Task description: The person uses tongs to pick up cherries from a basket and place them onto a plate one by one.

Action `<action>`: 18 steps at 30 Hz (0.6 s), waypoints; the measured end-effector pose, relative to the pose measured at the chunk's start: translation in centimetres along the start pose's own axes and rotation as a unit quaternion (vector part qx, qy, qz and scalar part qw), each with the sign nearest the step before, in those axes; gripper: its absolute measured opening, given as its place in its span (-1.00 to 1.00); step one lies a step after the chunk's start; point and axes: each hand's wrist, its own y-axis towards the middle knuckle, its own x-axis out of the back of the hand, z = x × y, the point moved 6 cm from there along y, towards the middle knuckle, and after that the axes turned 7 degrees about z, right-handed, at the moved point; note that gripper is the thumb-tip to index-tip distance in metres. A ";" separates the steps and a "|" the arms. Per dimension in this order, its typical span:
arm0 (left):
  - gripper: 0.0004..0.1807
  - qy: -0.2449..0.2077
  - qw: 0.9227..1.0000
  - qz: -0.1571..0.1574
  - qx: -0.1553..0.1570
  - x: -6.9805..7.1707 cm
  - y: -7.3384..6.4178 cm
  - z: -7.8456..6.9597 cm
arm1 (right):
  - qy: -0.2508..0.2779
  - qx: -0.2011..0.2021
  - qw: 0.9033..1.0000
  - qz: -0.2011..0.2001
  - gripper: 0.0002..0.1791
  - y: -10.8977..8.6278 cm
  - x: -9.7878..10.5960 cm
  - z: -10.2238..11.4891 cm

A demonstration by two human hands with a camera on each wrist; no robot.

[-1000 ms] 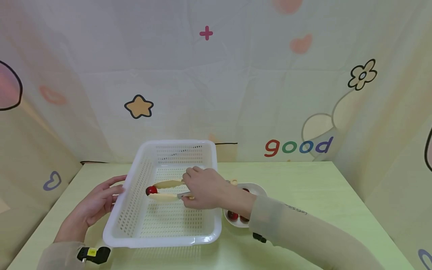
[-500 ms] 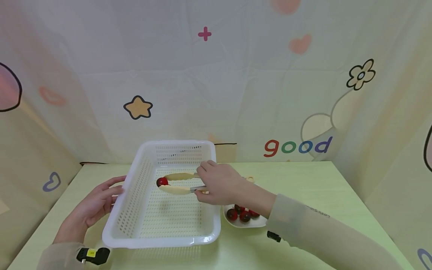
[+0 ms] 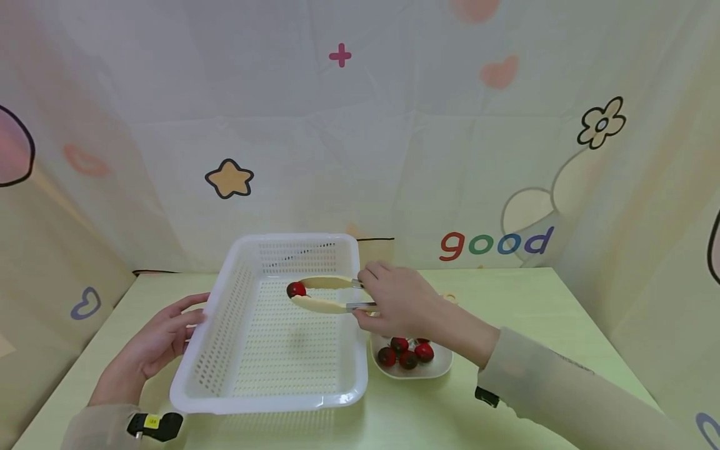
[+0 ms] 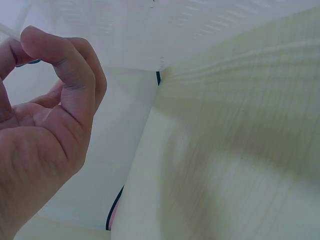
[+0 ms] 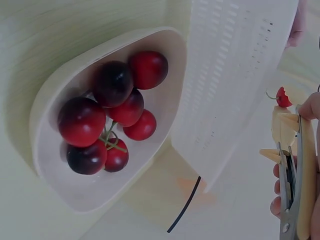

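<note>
My right hand (image 3: 396,300) grips a pair of tongs (image 3: 326,304) with cream-coloured tips and metal arms. Between the tips sits one dark red cherry (image 3: 295,290), over the inside of a white perforated plastic basket (image 3: 270,403). In the right wrist view the tongs (image 5: 292,195) show at the right edge, the cherry (image 5: 283,97) with its stem beyond them. My left hand (image 3: 160,337) holds the basket's left rim; in the left wrist view its thumb and fingers (image 4: 80,70) curl toward each other at the rim.
A white bowl (image 5: 65,192) with several dark red cherries (image 5: 82,122), some with green stems, stands right of the basket. The pale table (image 3: 506,375) ends at a printed cloth backdrop (image 3: 394,156) behind, with cloth at both sides.
My right hand has drawn back to the right and away from me, carrying the tongs and cherry along. More of the bowl of cherries shows. My left hand stays at the basket rim.
</note>
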 end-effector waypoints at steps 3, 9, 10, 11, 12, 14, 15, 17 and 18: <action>-0.67 -0.001 1.000 -0.002 0.000 0.0 -0.1 0.0 | 0.004 0.001 1.000 -0.016 -0.52 -0.7 0.3 -0.4; -0.68 -0.003 1.000 0.000 0.000 -0.2 -0.1 -0.1 | 0.006 -0.009 0.999 -0.038 -0.53 -2.1 0.8 -1.4; -0.68 -0.003 1.000 0.001 0.000 -0.2 -0.1 -0.1 | 0.008 -0.011 0.999 -0.040 -0.53 -2.3 0.9 -1.5; -0.68 -0.003 1.000 0.001 -0.001 -0.2 -0.1 -0.1 | 0.008 -0.013 0.999 -0.041 -0.53 -2.6 0.9 -1.7; -0.67 -0.003 1.000 0.001 -0.001 -0.2 -0.1 -0.2 | 0.006 -0.015 0.999 -0.043 -0.53 -2.8 1.0 -1.8; -0.67 -0.003 1.000 0.002 -0.001 -0.2 -0.1 -0.2 | 0.004 -0.019 0.999 -0.043 -0.53 -3.3 1.0 -2.1; -0.67 -0.002 1.000 0.001 -0.001 -0.2 -0.1 -0.2 | 0.003 -0.022 0.999 -0.042 -0.53 -3.6 1.0 -2.2; -0.67 -0.002 1.000 0.001 0.000 -0.2 -0.1 -0.2 | 0.002 -0.026 0.999 -0.041 -0.52 -4.1 1.0 -2.5; -0.68 -0.002 1.000 0.001 0.001 -0.2 -0.1 -0.2 | 0.003 -0.028 0.999 -0.041 -0.52 -4.3 0.9 -2.6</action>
